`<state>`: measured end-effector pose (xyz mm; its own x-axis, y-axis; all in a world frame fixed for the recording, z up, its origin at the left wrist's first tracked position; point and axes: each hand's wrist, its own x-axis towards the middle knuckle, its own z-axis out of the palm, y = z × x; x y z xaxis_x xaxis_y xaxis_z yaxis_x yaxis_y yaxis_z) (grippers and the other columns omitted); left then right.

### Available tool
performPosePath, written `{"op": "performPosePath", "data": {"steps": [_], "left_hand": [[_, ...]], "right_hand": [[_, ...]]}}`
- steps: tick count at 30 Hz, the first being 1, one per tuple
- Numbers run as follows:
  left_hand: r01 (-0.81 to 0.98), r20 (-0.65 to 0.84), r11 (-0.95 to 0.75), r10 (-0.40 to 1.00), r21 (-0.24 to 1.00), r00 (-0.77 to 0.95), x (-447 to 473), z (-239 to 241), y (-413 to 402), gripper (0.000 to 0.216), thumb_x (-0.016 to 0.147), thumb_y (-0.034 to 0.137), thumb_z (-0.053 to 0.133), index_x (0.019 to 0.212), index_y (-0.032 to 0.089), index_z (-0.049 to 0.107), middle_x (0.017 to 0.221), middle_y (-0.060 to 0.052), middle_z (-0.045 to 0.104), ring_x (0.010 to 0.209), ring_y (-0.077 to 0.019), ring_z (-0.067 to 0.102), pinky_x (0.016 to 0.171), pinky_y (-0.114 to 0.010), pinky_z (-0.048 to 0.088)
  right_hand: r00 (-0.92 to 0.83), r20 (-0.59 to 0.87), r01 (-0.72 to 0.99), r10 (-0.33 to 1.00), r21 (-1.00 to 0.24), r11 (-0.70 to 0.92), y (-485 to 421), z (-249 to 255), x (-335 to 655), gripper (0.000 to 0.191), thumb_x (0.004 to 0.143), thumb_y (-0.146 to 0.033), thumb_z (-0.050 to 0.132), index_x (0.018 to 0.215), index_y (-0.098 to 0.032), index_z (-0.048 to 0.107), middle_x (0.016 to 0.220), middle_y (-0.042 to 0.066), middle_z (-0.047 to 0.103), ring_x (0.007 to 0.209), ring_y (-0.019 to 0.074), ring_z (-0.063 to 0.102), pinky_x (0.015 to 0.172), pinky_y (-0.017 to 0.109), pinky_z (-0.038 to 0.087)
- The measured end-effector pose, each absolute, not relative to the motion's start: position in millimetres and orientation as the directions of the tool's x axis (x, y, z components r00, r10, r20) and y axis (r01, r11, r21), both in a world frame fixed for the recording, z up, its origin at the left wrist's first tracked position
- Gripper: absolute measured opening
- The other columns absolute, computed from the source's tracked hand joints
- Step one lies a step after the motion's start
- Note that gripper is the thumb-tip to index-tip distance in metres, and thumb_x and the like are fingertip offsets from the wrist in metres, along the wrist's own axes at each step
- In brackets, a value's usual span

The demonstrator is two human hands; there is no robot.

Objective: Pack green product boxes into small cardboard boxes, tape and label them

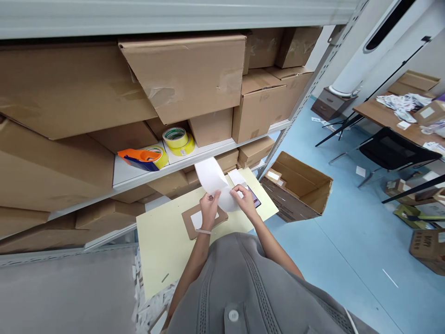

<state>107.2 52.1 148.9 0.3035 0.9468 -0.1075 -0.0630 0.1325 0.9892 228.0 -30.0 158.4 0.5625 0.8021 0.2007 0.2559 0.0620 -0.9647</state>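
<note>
My left hand [209,207] and my right hand [245,198] both grip a curled white sheet of paper [213,181], held up over a pale yellow table [163,241]. Below my left hand lies a small flat cardboard parcel [189,222] with a white label on top. A dark phone or tablet [255,200] lies partly under my right hand, and another white slip [237,177] rests beyond it on the table.
Metal shelving [146,178] packed with cardboard boxes stands ahead; yellow tape rolls [178,140] and an orange tape dispenser [141,158] sit on a shelf. An open cardboard box [299,190] is on the blue floor to the right. A desk [392,118], black chair [392,150] and more boxes are farther right.
</note>
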Motion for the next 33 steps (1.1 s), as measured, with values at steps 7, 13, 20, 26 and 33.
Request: {"op": "performPosePath", "data": {"steps": [7,13,20,26,33], "left_hand": [[-0.065,-0.053,0.065,0.982,0.996,0.183,96.1,145.0,66.1,0.045,0.078,0.059,0.060,0.061,0.018,0.049,0.058,0.005,0.045,0.058,-0.0094,0.040,0.055,-0.022,0.035],[0.055,0.004,-0.015,0.983,0.998,0.183,84.7,161.5,69.6,0.050,0.082,0.061,0.054,0.057,0.021,0.037,0.056,0.005,0.033,0.056,-0.0098,0.032,0.052,-0.023,0.030],[0.151,0.056,-0.083,0.982,0.985,0.180,76.3,173.5,70.8,0.052,0.084,0.055,0.054,0.054,0.022,0.027,0.055,0.005,0.025,0.055,-0.0101,0.025,0.050,-0.025,0.025],[0.144,0.061,-0.067,0.997,0.987,0.046,57.7,162.3,87.2,0.049,0.084,0.056,0.054,0.055,0.021,0.035,0.055,0.006,0.032,0.056,-0.0097,0.033,0.054,-0.023,0.032],[-0.227,-0.057,0.064,0.998,0.972,0.040,46.1,165.6,98.5,0.049,0.075,0.066,0.058,0.078,0.017,0.059,0.075,0.000,0.061,0.078,-0.0130,0.057,0.074,-0.024,0.046]], "right_hand": [[0.449,0.165,0.329,0.878,-0.944,0.009,-33.3,144.2,239.5,0.026,0.082,-0.045,0.062,0.072,-0.021,0.066,0.075,0.002,0.068,0.075,0.0195,0.062,0.075,0.031,0.045],[0.506,0.175,0.347,0.844,-0.938,-0.014,-31.3,149.4,243.7,0.032,0.076,-0.049,0.069,0.062,-0.022,0.060,0.067,0.000,0.065,0.070,0.0175,0.059,0.075,0.030,0.044],[0.545,0.126,0.278,0.829,-0.960,-0.036,-29.8,146.9,245.5,0.034,0.071,-0.050,0.072,0.061,-0.021,0.056,0.065,-0.002,0.061,0.068,0.0156,0.055,0.070,0.028,0.042],[0.608,0.161,0.219,0.777,-0.975,0.032,-32.6,154.3,268.5,0.023,0.077,-0.042,0.066,0.071,-0.019,0.062,0.073,0.000,0.063,0.073,0.0166,0.056,0.072,0.028,0.043],[0.659,0.234,0.242,0.715,-0.966,0.093,-25.7,174.6,306.7,0.020,0.078,-0.039,0.062,0.083,-0.020,0.066,0.085,0.003,0.067,0.081,0.0183,0.057,0.074,0.029,0.043]]}}
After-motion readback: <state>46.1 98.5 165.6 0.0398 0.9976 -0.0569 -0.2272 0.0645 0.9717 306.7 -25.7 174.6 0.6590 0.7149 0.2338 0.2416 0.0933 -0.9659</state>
